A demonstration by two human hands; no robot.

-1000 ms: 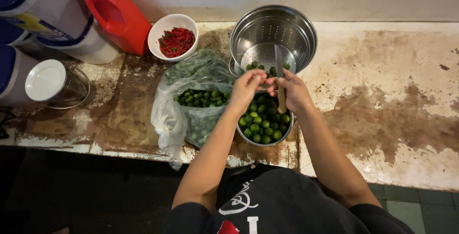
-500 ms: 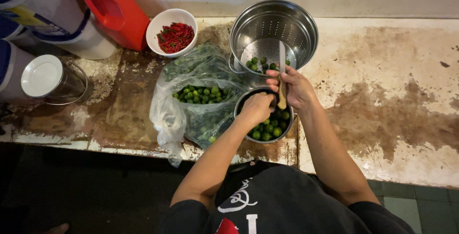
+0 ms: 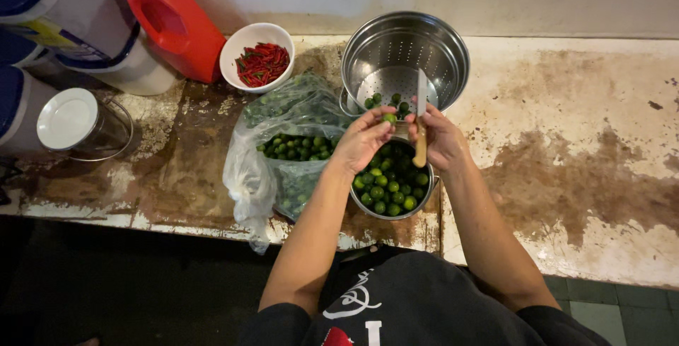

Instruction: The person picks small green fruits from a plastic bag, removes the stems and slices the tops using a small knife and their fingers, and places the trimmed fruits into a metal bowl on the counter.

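Note:
My left hand (image 3: 362,141) pinches a small green lime (image 3: 389,118) at its fingertips, raised over a metal bowl (image 3: 423,207) full of limes. My right hand (image 3: 443,141) grips a knife (image 3: 421,118) by its wooden handle, blade pointing up and away, just right of the lime. Behind both hands stands a steel colander (image 3: 404,56) with a few limes at its bottom.
A clear plastic bag (image 3: 283,151) of limes lies left of the bowl. A white bowl of red chillies (image 3: 258,56), a red jug (image 3: 173,24), large white-and-blue containers (image 3: 78,28) and a lidded glass jar (image 3: 78,125) sit at the back left of the stained worktop (image 3: 580,141).
My left hand dipped into the metal bowl and came back up with a lime at its fingertips. The right hand keeps the knife upright beside it.

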